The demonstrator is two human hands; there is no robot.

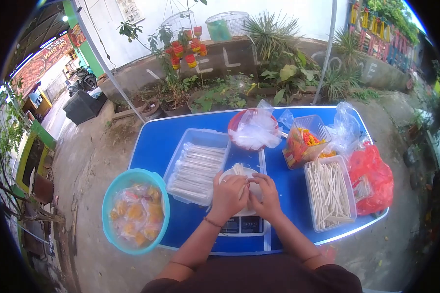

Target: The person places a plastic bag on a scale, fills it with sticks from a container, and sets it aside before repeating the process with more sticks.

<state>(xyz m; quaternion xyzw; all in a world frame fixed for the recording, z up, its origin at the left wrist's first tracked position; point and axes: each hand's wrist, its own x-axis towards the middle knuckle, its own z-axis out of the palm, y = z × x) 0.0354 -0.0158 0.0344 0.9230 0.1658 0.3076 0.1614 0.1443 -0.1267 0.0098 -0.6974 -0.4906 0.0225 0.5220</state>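
Observation:
In the head view, a small bundle of white sticks (238,169) pokes out above the fingers of my left hand (228,194), which is closed around it. Close against it, my right hand (266,199) has its fingers bent and pinched together at the bundle's side; what lies between them is hidden. Both hands are above a white plate (245,213) on a kitchen scale (240,227). To the left, a clear plastic tub (178,196) holds several bagged bundles of sticks (199,168). Loose white sticks (327,190) fill another tub (349,222) at right.
A turquoise basin (107,222) with bagged yellowish food stands at the left of the blue table (154,141). Behind are a red bowl (234,119) with plastic bags and a clear basket (305,158) of colourful packets. A red plastic bag (379,178) lies far right.

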